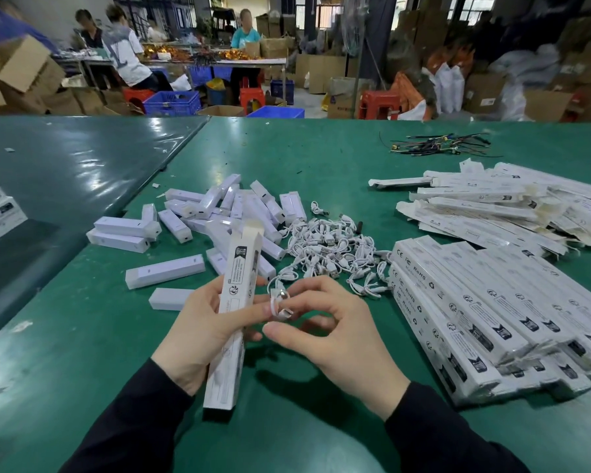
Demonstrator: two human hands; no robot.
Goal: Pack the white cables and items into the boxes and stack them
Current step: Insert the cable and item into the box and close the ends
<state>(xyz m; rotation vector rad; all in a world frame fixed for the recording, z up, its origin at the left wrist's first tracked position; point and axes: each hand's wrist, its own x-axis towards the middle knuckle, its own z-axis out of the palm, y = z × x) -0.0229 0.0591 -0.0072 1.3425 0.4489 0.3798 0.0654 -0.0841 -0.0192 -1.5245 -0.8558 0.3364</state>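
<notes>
Head view: green table (321, 421) carries stack of packed boxes (485, 302) at right, flat unfolded boxes (512, 206) behind stack. White items (219, 213) heaped centre-left; pile of white cables (335, 254) just right of items. Left hand (198, 332) grips long box (234, 308), open end tilted up and away. Right hand (335, 336) pinches coiled cable (280, 303) beside box.
</notes>
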